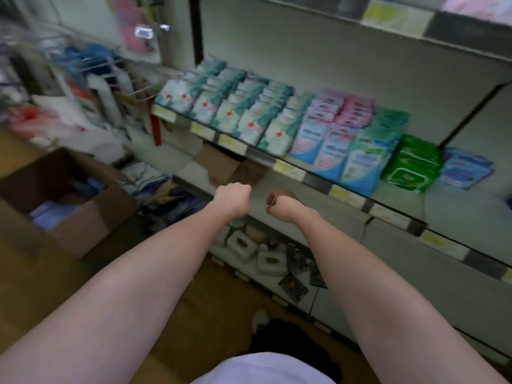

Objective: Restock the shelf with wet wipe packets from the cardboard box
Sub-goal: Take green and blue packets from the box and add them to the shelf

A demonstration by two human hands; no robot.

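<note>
Hands out front, near each other at frame centre: left hand (234,199) fisted, fingers curled, nothing held; right hand (279,200) likewise curled, empty. Wet wipe packets (249,117) in upright rows on shelf (318,180), 12 to 2 o'clock from hands; green pack (410,164) and blue pack (465,169) further right. Cardboard box (83,217) open on floor at 9 o'clock, bluish packets (52,213) inside. Picture blurred.

Grey shelf (393,199) carries rows of wet wipe packets (249,117); cardboard box (63,200) on floor (36,275)
</note>
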